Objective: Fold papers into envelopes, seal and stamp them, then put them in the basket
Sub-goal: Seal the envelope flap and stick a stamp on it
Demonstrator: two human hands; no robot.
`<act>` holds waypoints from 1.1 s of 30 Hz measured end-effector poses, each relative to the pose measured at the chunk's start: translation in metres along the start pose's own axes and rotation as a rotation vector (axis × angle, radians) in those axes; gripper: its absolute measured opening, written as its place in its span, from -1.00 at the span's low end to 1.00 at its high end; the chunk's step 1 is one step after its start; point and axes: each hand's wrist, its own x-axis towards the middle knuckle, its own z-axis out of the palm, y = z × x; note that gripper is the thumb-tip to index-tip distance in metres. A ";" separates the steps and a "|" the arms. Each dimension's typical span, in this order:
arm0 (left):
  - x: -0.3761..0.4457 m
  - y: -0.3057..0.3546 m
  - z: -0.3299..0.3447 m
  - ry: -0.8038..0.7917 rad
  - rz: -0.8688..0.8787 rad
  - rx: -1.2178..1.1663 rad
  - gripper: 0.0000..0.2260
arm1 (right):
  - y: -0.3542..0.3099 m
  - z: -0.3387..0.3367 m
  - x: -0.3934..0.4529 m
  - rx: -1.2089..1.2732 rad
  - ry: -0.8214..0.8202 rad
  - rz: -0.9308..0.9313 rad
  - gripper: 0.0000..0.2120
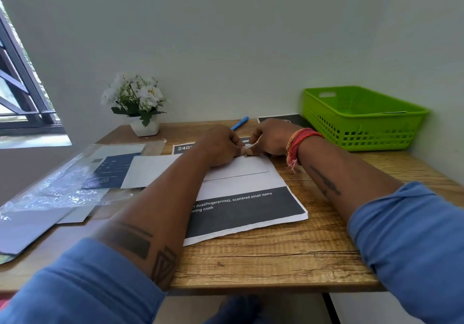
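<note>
Both hands meet at the far edge of a white envelope [236, 169]: the left hand [221, 145] and the right hand [270, 136] have their fingers curled in toward each other, pinching a small pale piece [248, 147] between the fingertips – too small to tell what it is, though it sits just above the envelope's top right corner. The envelope lies flat on a printed sheet [248, 210] with a dark band and white lettering, near the middle of the wooden table [288, 256].

A green basket [361, 120] stands at the table's far right corner, against the wall, well apart from the hands; something thin and flat lies inside it. A blue pen [239, 123] lies just behind the hands, and a dark sheet [293, 119] lies between it and the basket. On the left, more white sheets [148, 170], a dark blue card [114, 170] and crinkled clear plastic wrap [57, 185] overlap each other. A white pot of white flowers [136, 102] stands at the far left – close to the wall. Red and orange threads [298, 142] circle the right wrist, and blue sleeves [411, 243] are pushed up both forearms.
</note>
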 end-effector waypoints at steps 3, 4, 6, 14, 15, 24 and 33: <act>0.002 -0.003 0.001 0.044 -0.017 -0.070 -0.91 | 0.002 -0.002 0.001 0.050 -0.013 0.012 -0.62; 0.003 -0.004 0.000 0.071 -0.019 -0.093 -0.89 | 0.005 -0.002 0.003 0.102 -0.015 0.017 -0.64; 0.004 -0.005 0.000 0.134 -0.014 -0.141 -0.85 | 0.012 -0.003 0.007 0.274 -0.002 0.042 -0.66; 0.005 0.000 -0.001 0.140 0.047 -0.047 -0.78 | 0.025 -0.003 0.012 0.609 0.016 0.109 -0.60; 0.006 -0.001 -0.001 0.150 0.046 -0.031 -0.79 | 0.027 -0.001 0.013 0.662 0.007 0.107 -0.57; 0.004 0.004 -0.003 0.249 0.069 -0.020 -0.86 | 0.023 0.002 0.013 0.819 0.056 0.083 -0.86; 0.000 0.007 -0.003 0.377 0.096 -0.017 -0.82 | 0.035 0.004 0.014 0.992 0.114 -0.004 -0.84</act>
